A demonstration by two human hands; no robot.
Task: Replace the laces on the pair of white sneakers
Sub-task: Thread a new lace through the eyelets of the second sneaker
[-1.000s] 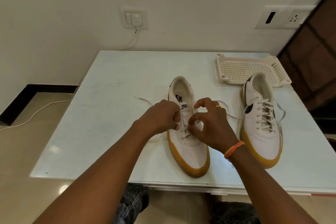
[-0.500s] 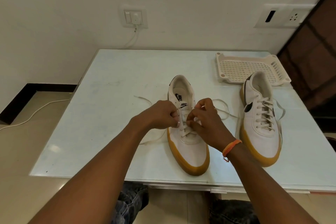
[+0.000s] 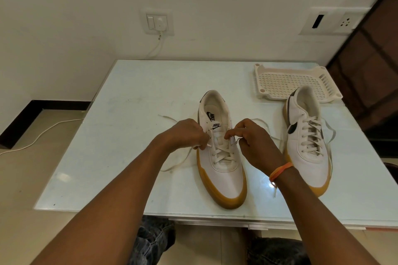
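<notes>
Both hands apart now — left hand [image 3: 189, 133], right hand [image 3: 254, 142] pinching lace [image 3: 178, 161] — pale glass table [image 3: 133, 101].

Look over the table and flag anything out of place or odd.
One oddity: a white perforated tray, like a dish drainer, sits at the table's far right corner behind the laced sneaker, unrelated to lacing. The loose lace ends trailing beside the half-laced sneaker simply belong to the work.

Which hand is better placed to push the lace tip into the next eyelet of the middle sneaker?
Probably the left hand: it pinches the lace tip right beside the eyelet row of the middle sneaker.
</notes>
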